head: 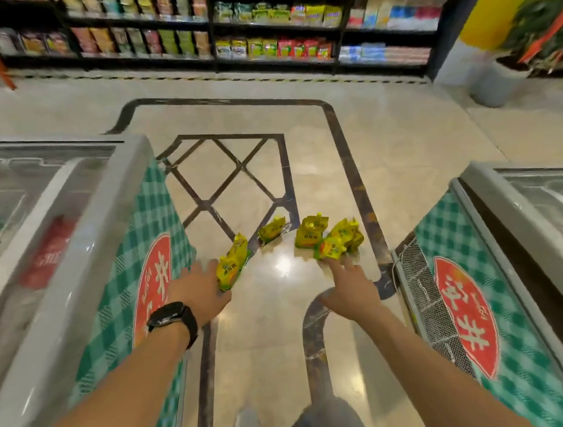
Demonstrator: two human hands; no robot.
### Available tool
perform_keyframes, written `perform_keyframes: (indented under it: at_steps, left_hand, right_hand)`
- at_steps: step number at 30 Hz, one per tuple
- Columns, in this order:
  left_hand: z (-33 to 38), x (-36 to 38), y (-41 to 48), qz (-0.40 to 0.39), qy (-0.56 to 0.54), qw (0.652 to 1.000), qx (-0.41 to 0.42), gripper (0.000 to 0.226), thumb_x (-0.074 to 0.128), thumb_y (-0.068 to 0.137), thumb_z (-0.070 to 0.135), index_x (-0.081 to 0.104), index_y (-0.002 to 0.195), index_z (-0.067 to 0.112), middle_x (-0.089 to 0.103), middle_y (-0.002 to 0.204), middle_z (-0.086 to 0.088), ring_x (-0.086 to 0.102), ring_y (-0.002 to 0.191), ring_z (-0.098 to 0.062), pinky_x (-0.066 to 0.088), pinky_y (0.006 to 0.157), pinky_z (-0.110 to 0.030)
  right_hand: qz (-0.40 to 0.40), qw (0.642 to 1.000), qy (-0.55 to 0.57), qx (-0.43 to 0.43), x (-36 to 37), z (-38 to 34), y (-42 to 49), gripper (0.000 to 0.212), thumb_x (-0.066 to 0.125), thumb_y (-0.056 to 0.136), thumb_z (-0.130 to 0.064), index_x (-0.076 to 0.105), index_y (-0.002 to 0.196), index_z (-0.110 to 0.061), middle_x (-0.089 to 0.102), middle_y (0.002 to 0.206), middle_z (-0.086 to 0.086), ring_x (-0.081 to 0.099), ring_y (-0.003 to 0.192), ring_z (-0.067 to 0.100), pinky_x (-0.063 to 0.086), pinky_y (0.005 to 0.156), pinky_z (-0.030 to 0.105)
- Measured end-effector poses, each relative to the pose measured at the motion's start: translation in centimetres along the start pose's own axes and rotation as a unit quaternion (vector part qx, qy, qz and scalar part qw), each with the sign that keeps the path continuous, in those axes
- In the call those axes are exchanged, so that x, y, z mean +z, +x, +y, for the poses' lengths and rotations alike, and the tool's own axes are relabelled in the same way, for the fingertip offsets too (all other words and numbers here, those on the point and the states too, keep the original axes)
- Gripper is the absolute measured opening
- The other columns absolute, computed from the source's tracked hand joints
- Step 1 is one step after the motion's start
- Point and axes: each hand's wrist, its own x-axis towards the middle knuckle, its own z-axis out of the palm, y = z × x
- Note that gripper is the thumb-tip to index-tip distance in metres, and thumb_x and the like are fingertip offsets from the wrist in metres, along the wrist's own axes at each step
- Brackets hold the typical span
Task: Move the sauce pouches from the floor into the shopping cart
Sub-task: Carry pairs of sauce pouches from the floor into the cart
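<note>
Several yellow sauce pouches lie on the shiny tiled floor between two freezers. My left hand (199, 286), with a black watch on its wrist, grips the lower end of the nearest left pouch (233, 261). My right hand (349, 292) reaches down with straight fingers, and its fingertip touches the bottom edge of a front pouch (330, 248) in the right cluster. A further pouch (272, 229) lies behind, and another (311, 232) stands beside the cluster. No shopping cart is in view.
A chest freezer (70, 251) with green checked sides stands close on the left and another (518, 259) on the right, leaving a narrow aisle. Stocked shelves (255, 26) line the far wall. A potted plant (538, 33) is at the back right. My legs show below.
</note>
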Motion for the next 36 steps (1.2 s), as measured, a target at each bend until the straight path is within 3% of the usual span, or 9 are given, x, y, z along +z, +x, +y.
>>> perform_keyframes:
  at_steps: [7,12,20,23,27,30,32,34,36]
  left_hand:
    - [-0.4,0.9,12.4,-0.028,-0.027,0.998,-0.057,0.077,0.047,0.093,0.059,0.018,0.156,0.025,0.035,0.155,-0.013,0.048,0.131,-0.034,0.047,0.098,-0.043]
    - [-1.2,5.7,21.5,-0.086,-0.081,0.977,-0.179,0.072,0.046,0.092,0.057,0.025,0.153,0.024,0.052,0.136,-0.013,0.055,0.120,-0.034,0.046,0.096,-0.042]
    - [-3.8,20.9,36.4,-0.126,-0.206,0.930,-0.277,0.081,0.061,0.080,0.059,0.034,0.144,0.017,0.055,0.131,-0.017,0.057,0.117,-0.037,0.052,0.092,-0.045]
    - [-5.9,29.4,42.1,-0.117,-0.242,0.920,-0.285,0.089,0.068,0.085,0.050,0.023,0.153,0.014,0.046,0.145,-0.016,0.049,0.130,-0.035,0.047,0.101,-0.043]
    - [-9.0,40.9,49.6,-0.064,-0.310,0.904,-0.287,0.111,0.080,0.078,0.046,0.012,0.158,0.013,0.038,0.155,-0.017,0.042,0.139,-0.037,0.041,0.109,-0.046]
    - [-10.6,49.2,53.8,-0.025,-0.447,0.849,-0.280,0.127,0.087,0.055,0.063,0.017,0.155,0.029,0.048,0.149,-0.012,0.052,0.133,-0.033,0.046,0.106,-0.052]
    - [-10.8,53.0,55.7,0.030,-0.530,0.795,-0.295,0.113,0.088,0.048,0.067,0.027,0.141,0.049,0.061,0.133,-0.002,0.066,0.115,-0.026,0.055,0.095,-0.050]
    - [-10.7,54.9,57.3,0.108,-0.532,0.776,-0.321,0.092,0.095,0.055,0.044,0.035,0.123,0.058,0.066,0.119,0.006,0.069,0.102,-0.020,0.057,0.089,-0.044]
    - [-10.7,56.1,58.6,0.153,-0.547,0.759,-0.319,0.089,0.097,0.059,0.024,0.038,0.116,0.057,0.065,0.113,0.012,0.067,0.098,-0.010,0.056,0.088,-0.036]
  right_hand:
    - [-0.042,0.998,-0.019,-0.038,-2.5,-0.1,17.3,0.083,0.071,0.080,-0.045,0.028,0.149,-0.024,0.037,0.148,0.008,0.041,0.133,0.031,0.046,0.098,0.043]
    - [-0.116,0.989,0.006,-0.088,0.5,-2.2,32.7,0.086,0.071,0.080,-0.044,0.028,0.150,-0.022,0.036,0.148,0.009,0.040,0.135,0.029,0.043,0.100,0.040]
    - [-0.214,0.969,0.119,-0.039,17.6,-3.0,51.8,0.096,0.078,0.078,-0.034,0.022,0.152,-0.011,0.030,0.154,0.011,0.032,0.142,0.026,0.032,0.110,0.037]
    - [-0.211,0.959,0.192,-0.001,27.1,-3.8,58.0,0.106,0.084,0.072,-0.039,0.023,0.152,-0.007,0.032,0.154,0.013,0.032,0.142,0.028,0.032,0.115,0.041]
    - [-0.161,0.929,0.327,0.071,40.1,-6.5,65.0,0.121,0.091,0.052,-0.051,0.030,0.148,-0.010,0.042,0.148,0.009,0.039,0.138,0.024,0.035,0.114,0.044]
    - [-0.101,0.901,0.410,0.096,50.0,-8.7,70.4,0.130,0.085,0.029,-0.074,0.045,0.137,-0.015,0.057,0.132,0.006,0.056,0.123,0.020,0.046,0.105,0.043]
    - [-0.075,0.896,0.423,0.113,53.1,-11.3,72.4,0.130,0.084,0.038,-0.073,0.038,0.142,-0.011,0.051,0.140,0.011,0.047,0.133,0.028,0.040,0.109,0.047]
    - [-0.052,0.910,0.393,0.120,54.6,-13.6,74.2,0.117,0.079,0.064,-0.054,0.020,0.152,-0.005,0.029,0.155,0.018,0.024,0.145,0.031,0.022,0.119,0.046]
    - [-0.011,0.928,0.358,0.101,55.7,-14.6,75.7,0.097,0.069,0.076,-0.044,0.019,0.153,-0.011,0.026,0.155,0.021,0.023,0.144,0.033,0.024,0.117,0.047]
